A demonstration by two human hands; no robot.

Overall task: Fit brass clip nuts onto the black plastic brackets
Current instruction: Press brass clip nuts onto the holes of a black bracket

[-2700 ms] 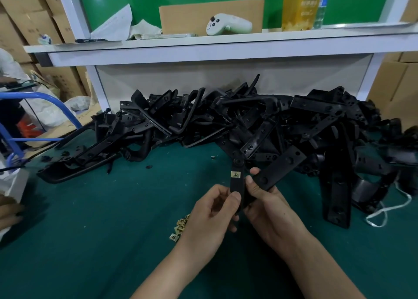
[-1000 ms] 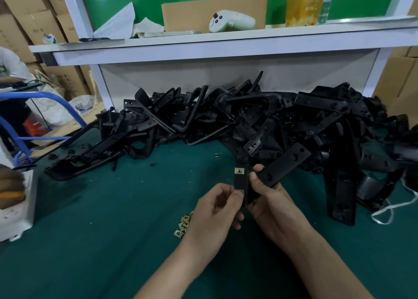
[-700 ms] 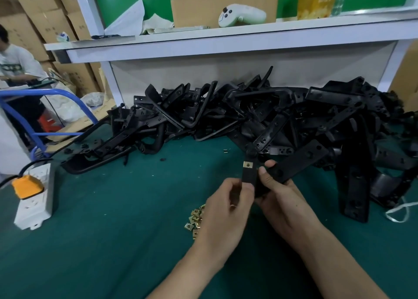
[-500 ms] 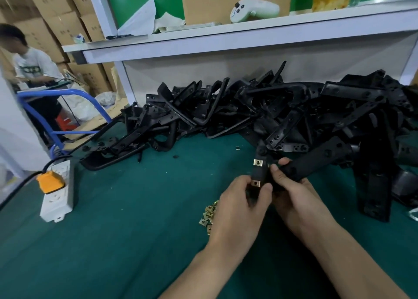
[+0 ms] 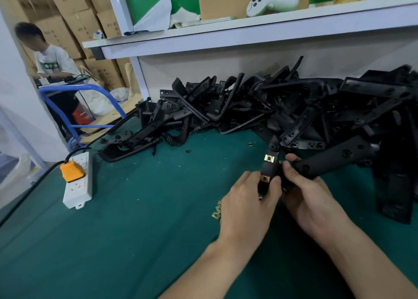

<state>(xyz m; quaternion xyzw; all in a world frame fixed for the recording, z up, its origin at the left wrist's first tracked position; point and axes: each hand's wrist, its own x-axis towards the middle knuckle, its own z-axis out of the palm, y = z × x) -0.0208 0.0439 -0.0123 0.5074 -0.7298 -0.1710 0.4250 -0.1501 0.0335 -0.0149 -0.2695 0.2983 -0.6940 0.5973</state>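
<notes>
Holding one black plastic bracket [image 5: 270, 170] above the green mat [image 5: 140, 230], you have both hands on it. It is a matt black, two-armed piece: a narrow arm stands nearly upright and a broader arm slants away to the right. Two square brass nuts sit on the narrow arm: the upper clip nut [image 5: 269, 158] is clear of your fingers, and the lower clip nut [image 5: 264, 179] is just beside your left thumb. Your left hand [image 5: 246, 206] curls round the narrow arm's lower end, and your right hand [image 5: 309, 199] grips the base of the broader arm. Some loose clip nuts [image 5: 217, 212] lie on the mat just left of your left hand, partly hidden, so I cannot count them. Behind, the pile of brackets [image 5: 294, 108] is too tangled to count.
</notes>
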